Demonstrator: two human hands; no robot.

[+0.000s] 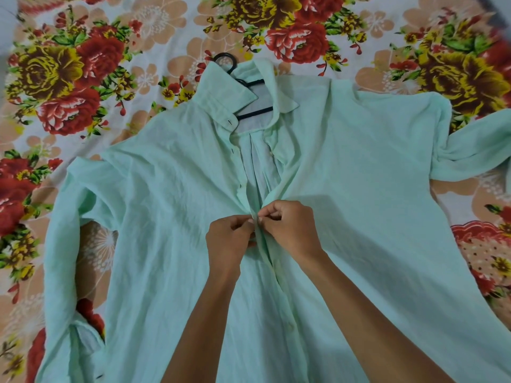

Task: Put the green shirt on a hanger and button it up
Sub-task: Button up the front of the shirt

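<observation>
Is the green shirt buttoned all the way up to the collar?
No, the green shirt gapes open from the collar down to where both hands pinch its front edges, showing the black hanger inside.

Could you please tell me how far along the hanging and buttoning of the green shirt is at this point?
Hanging looks done: the black hanger sits inside the collar of the green shirt. Buttoning is under way: the placket below the hands looks closed, and the left hand and right hand pinch it mid-chest. Left: the front above the hands still gapes open up to the collar.
</observation>
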